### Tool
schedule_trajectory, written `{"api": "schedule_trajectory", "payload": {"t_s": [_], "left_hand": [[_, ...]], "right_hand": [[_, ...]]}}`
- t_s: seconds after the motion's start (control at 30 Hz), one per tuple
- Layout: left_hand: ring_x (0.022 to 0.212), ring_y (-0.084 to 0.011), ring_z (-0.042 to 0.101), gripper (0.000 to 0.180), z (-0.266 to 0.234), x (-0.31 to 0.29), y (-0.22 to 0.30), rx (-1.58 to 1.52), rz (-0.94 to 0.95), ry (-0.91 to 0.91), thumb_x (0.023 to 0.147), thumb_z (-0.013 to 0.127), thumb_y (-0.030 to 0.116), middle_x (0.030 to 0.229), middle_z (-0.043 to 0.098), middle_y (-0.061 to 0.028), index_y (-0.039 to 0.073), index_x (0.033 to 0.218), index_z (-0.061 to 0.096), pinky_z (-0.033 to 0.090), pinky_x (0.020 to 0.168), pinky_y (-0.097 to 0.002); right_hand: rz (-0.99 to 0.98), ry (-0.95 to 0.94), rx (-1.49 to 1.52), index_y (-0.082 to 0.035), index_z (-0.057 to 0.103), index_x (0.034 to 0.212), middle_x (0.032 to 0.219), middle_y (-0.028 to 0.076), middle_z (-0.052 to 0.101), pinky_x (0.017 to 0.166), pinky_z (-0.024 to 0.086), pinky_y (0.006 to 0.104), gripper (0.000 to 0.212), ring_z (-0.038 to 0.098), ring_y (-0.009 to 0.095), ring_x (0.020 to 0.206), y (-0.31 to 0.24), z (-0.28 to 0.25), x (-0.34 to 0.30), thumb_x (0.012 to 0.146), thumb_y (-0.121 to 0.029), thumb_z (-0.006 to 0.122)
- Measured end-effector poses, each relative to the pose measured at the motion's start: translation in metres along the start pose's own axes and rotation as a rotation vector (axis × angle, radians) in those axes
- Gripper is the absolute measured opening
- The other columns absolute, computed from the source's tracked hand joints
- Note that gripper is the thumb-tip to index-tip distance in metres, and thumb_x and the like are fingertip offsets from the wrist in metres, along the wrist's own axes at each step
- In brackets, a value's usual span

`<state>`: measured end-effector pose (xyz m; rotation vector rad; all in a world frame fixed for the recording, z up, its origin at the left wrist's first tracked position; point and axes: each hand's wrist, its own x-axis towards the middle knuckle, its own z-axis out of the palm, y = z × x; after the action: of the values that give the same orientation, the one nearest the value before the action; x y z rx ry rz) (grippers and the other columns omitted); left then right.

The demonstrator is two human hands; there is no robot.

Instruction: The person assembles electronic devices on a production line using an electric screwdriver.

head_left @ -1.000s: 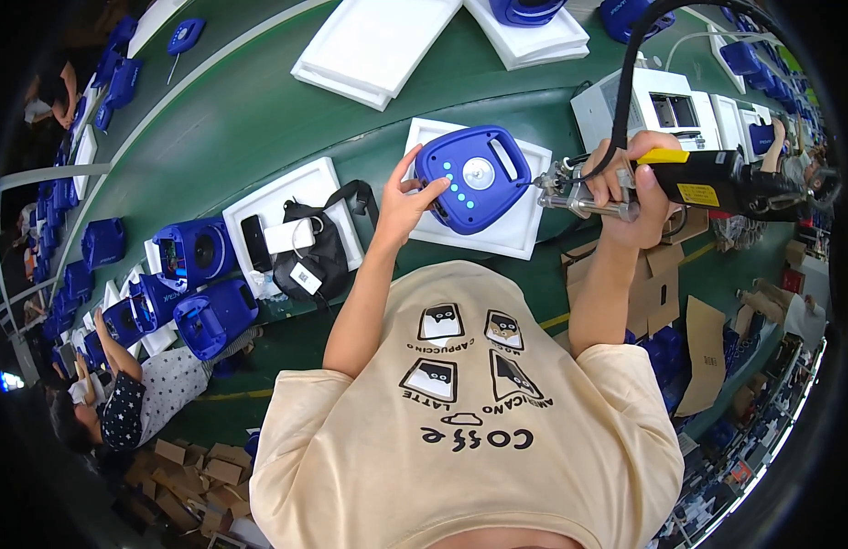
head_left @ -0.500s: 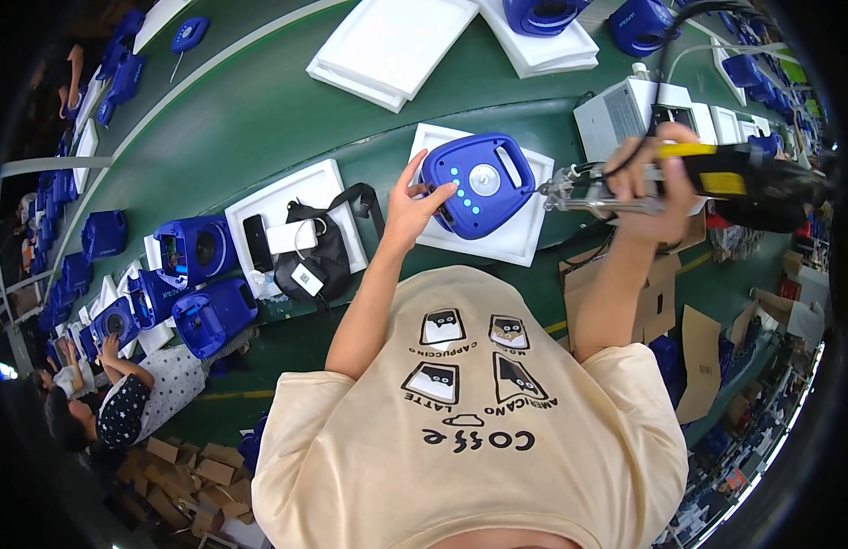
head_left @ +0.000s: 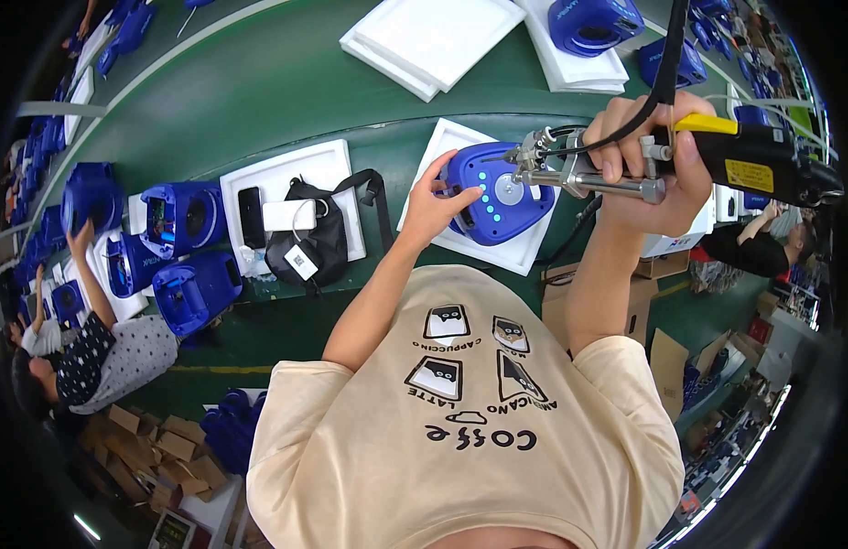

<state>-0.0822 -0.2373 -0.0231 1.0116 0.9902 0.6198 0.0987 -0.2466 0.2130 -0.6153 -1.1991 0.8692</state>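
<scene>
A blue plastic housing with a round clear-looking disc and a row of pale round buttons lies on a white foam board in front of me. My left hand grips its left side, thumb on the top face near the buttons and a finger at the upper edge. In my right hand is a black and yellow electric screwdriver, fingers wrapped round its metal front attachment. The tool lies nearly level, its thin tip over the housing's far edge. Whether the tip touches the housing I cannot tell.
To the left, a white foam tray holds a black bag, a phone and a white box-shaped item. Open blue housings stand beyond it, beside a co-worker. Foam sheets lie at the back. A black cable hangs at the tool.
My right hand has brought the screwdriver leftward, its tip passing from the housing's right edge to its far edge. My left hand keeps its grip. The co-worker's arm at left has reached toward another housing.
</scene>
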Motion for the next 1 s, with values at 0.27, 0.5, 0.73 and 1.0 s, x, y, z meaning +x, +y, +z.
{"api": "schedule_trajectory", "payload": {"t_s": [0.27, 0.5, 0.73, 1.0], "left_hand": [[0.087, -0.0160, 0.064, 0.081, -0.007, 0.004, -0.009, -0.043, 0.005, 0.001, 0.073, 0.089, 0.025, 0.111, 0.068, -0.0129, 0.012, 0.145, 0.052, 0.056, 0.075, -0.0295], [0.078, -0.0134, 0.062, 0.082, -0.007, 0.006, -0.010, 0.003, 0.035, 0.027, 0.073, 0.089, 0.027, 0.103, 0.069, -0.0118, 0.013, 0.145, 0.053, 0.055, 0.071, -0.0281], [0.075, -0.0133, 0.060, 0.081, -0.007, 0.009, -0.016, -0.006, 0.091, 0.021, 0.072, 0.089, 0.029, 0.103, 0.068, -0.0120, 0.014, 0.143, 0.054, 0.054, 0.071, -0.0278], [0.086, -0.0155, 0.063, 0.081, -0.009, 0.008, -0.010, 0.021, 0.056, -0.004, 0.073, 0.088, 0.027, 0.110, 0.068, -0.0112, 0.013, 0.144, 0.052, 0.055, 0.077, -0.0301]], "right_hand": [[0.039, 0.042, 0.017, -0.005, 0.050, 0.110, 0.063, 0.003, 0.043, 0.053, 0.038, 0.0294, 0.024, 0.047, 0.014, 0.056, 0.033, 0.006, -0.005, 0.099, -0.025, 0.041], [0.099, 0.097, -0.071, -0.006, 0.049, 0.108, 0.060, 0.003, 0.041, 0.052, 0.037, 0.0277, 0.023, 0.046, 0.014, 0.053, 0.045, 0.007, -0.006, 0.097, -0.025, 0.043], [0.097, 0.213, 0.072, -0.001, 0.051, 0.092, 0.062, 0.004, 0.047, 0.044, 0.043, 0.0238, 0.013, 0.042, 0.010, 0.047, 0.061, 0.020, -0.005, 0.086, -0.009, 0.059], [0.056, 0.193, -0.062, 0.004, 0.058, 0.102, 0.056, 0.004, 0.047, 0.050, 0.047, 0.0268, 0.021, 0.047, 0.014, 0.044, 0.043, 0.022, 0.006, 0.087, -0.011, 0.061]]}}
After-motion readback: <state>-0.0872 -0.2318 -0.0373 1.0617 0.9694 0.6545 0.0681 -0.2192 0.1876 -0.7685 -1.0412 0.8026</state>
